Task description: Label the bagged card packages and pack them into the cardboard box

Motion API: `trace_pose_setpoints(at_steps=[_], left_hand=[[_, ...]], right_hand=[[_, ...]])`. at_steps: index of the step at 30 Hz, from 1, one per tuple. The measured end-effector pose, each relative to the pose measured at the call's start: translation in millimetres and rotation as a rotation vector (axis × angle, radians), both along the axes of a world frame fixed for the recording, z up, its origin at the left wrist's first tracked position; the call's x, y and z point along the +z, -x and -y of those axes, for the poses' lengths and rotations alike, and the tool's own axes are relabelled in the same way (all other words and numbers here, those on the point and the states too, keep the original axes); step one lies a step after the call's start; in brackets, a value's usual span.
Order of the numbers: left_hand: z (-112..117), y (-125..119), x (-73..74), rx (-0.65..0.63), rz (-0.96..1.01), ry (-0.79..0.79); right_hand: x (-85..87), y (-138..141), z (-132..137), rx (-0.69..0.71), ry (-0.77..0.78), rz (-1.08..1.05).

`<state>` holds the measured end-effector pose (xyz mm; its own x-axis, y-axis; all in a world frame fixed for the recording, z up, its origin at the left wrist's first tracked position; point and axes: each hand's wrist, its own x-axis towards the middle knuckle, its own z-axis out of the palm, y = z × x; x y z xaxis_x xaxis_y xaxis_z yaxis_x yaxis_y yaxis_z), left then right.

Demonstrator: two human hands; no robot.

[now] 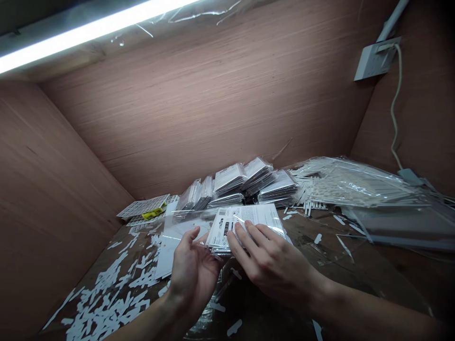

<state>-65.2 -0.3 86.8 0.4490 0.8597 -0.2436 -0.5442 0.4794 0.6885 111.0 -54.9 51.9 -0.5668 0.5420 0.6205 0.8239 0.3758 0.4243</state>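
A small stack of printed white cards in clear plastic sleeves (216, 229) is held in front of me between both hands. My left hand (197, 260) cups its left end from below, palm up, with the thumb raised beside it. Across the top lie the fingers of my right hand (265, 253), pressed on the printed face; its thumb is hidden. The top card shows a barcode and dark symbols. Just behind, a clear plastic sleeve over white sheets (167, 258) lies on the table.
Several piles of sleeved cards (229, 179) stand against the back panel. White paper scraps (106, 303) litter the left side, near printed sticker sheets (144, 207) and a yellow piece (153, 212). Clear plastic with white strips (355, 182) fills the right. A cable (394, 113) hangs from a socket (377, 59).
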Motion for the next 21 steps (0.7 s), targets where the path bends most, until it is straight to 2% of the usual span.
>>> trace_pose_setpoints(at_steps=[6, 10, 14, 21], left_hand=[[-2.9, 2.1, -1.9, 0.028, 0.001, -0.122], [1.4, 0.7, 0.2, 0.102, -0.093, -0.206], [9.8, 0.0, 3.0, 0.088, -0.147, -0.281], [19.8, -5.4, -8.1, 0.157, -0.158, -0.256]], right_hand=[[0.5, 1.0, 2.2, 0.0, -0.057, -0.039], [-0.8, 3.5, 3.2, 0.012, -0.145, -0.075], [-2.2, 9.0, 5.2, 0.004, -0.217, -0.122], [-5.9, 20.4, 9.6, -0.037, -0.244, -0.168]])
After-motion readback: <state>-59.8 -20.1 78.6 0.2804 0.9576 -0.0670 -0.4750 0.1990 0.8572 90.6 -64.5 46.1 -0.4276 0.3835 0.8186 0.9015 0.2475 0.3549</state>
